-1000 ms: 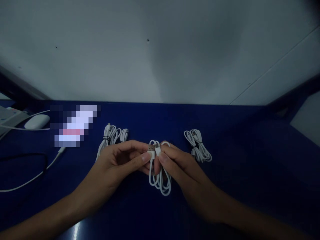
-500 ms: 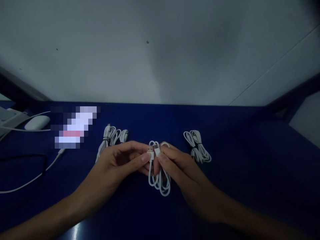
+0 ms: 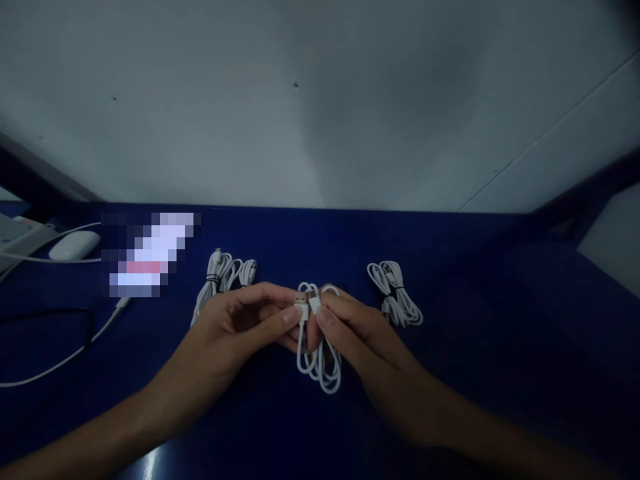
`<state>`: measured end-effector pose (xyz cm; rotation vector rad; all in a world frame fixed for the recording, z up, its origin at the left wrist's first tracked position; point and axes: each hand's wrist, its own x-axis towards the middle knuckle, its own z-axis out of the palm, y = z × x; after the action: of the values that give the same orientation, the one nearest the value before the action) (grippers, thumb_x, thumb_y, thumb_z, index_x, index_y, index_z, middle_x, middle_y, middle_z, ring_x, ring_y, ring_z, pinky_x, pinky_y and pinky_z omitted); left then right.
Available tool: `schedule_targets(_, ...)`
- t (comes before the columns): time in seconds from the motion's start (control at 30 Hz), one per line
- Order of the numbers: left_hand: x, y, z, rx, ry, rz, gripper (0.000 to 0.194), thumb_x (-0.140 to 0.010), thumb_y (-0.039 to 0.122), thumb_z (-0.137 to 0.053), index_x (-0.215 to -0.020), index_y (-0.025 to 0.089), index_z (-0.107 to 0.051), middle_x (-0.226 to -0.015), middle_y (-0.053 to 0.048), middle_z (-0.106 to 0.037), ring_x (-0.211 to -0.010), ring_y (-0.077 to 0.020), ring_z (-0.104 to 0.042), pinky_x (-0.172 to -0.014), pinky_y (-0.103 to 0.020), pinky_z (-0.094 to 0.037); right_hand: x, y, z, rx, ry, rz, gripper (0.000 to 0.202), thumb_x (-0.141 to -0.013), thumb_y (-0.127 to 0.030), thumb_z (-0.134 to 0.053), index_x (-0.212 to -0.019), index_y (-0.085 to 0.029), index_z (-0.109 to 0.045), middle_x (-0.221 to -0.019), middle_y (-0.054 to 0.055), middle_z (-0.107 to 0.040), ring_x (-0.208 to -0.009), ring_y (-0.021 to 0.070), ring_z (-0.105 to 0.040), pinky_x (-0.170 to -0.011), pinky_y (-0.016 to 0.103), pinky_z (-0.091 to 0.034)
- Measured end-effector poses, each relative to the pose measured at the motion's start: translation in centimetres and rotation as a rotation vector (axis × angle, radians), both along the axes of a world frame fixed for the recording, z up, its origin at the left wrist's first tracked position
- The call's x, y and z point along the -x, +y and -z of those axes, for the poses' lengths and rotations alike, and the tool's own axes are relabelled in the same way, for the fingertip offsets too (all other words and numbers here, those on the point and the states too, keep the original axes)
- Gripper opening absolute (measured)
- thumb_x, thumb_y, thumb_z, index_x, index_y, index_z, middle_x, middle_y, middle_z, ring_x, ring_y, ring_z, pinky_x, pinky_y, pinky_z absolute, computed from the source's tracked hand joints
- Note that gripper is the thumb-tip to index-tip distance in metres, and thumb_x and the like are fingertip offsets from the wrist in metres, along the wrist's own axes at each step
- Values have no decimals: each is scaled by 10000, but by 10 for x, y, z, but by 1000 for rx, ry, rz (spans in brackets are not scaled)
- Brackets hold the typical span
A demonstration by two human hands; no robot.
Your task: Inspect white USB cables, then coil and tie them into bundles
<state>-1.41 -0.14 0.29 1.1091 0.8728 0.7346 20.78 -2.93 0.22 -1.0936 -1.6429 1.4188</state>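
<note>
Head view: barely differs from half a second ago. Keeps thumb and fingers of the left hand (image 3: pixel 225 330) clamped on a boxy, metal-tipped USB-A plug (image 3: pixel 301 303), and of the right hand (image 3: pixel 370 340) on a neighbouring white plug (image 3: pixel 315 301), with wrists angled inward. Holds the smooth, looped white cable (image 3: pixel 330 383) well short of the blue worktop's (image 3: pixel 310 237) far edge, in front of black-tied cable bundles (image 3: pixel 395 293).
</note>
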Motion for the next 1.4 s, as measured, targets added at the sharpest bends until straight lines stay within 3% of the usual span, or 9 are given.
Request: schedule_targets(1.4, -1, 1, 0, 1, -28, 19, 179, -1079, 259, -768, -1224, 240, -870, -915, -33, -843, -876, -151, -796, -858, -227, -652, 2, 0, -5, 10, 13, -6, 417, -1231, -380, -409, -923, -240, -653, -1005, -6, -623, -952, 156, -593, -881, 327, -480)
